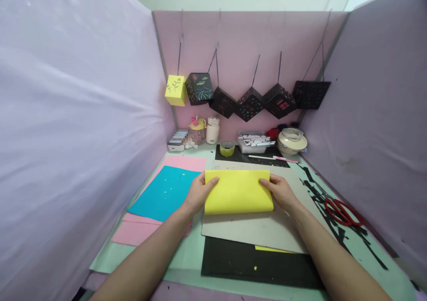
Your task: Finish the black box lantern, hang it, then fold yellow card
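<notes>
While one pale-green table [187,267] spreads beneath everything, one grey board [247,227] lies mid-table; black paper [247,263] shows beneath it at six o'clock and again at twelve; one blue sheet [167,198] lies at nine, on pink paper [140,230] whose sheets I cannot count; one yellow sheet [238,194], curled over along its lower edge, is held above the board, hiding part of it; six boxes [249,104], five black and one yellow, hang at twelve; the left forearm [150,252] crosses the pink paper, the right forearm [330,252] the board's edge; the left hand [199,192] pinches the yellow sheet's nine o'clock edge, thumb in front, the right hand [280,192] its three o'clock edge likewise; one pair of red scissors [330,199] lies at three among black strips [340,235]; one tape roll [227,149] sits at twelve, two loose pens [262,157] at one.
</notes>
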Available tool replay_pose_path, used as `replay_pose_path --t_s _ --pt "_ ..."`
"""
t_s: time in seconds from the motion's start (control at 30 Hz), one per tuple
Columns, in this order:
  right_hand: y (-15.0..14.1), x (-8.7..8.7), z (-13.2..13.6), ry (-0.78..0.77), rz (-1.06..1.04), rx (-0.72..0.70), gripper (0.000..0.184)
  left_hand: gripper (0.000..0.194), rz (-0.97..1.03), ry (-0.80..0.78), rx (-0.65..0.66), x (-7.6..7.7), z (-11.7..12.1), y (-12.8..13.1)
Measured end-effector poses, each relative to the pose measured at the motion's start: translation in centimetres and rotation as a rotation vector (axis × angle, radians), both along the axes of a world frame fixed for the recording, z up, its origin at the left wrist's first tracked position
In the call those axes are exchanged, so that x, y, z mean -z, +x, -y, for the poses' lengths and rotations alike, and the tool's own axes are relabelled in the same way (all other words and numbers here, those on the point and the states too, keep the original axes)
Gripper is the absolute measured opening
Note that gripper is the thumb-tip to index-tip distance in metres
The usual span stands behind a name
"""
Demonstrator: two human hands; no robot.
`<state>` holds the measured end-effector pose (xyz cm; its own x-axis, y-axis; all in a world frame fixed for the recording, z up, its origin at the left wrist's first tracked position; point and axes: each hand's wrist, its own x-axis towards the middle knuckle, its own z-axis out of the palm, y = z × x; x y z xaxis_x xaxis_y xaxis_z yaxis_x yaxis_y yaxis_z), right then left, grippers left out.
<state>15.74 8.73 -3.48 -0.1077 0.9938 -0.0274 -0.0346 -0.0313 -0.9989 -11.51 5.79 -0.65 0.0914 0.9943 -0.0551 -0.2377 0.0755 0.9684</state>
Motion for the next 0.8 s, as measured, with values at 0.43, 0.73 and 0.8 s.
replay_pose_path --t_s 0.43,0.73,0.8 --pt "-0.24 -0.30 0.41 0.031 0.008 0.031 0.038 0.044 -0.049 -0.003 -0.014 0.65 -0.15 -0.21" --pt "0.17 0.38 0.04 0.041 0.017 -0.005 0.038 0.045 -0.077 0.013 -0.015 0.37 -0.05 -0.21" --pt "0.18 0.37 0.06 0.041 0.013 -0.004 0.039 0.046 -0.075 0.016 -0.003 0.44 -0.07 -0.25"
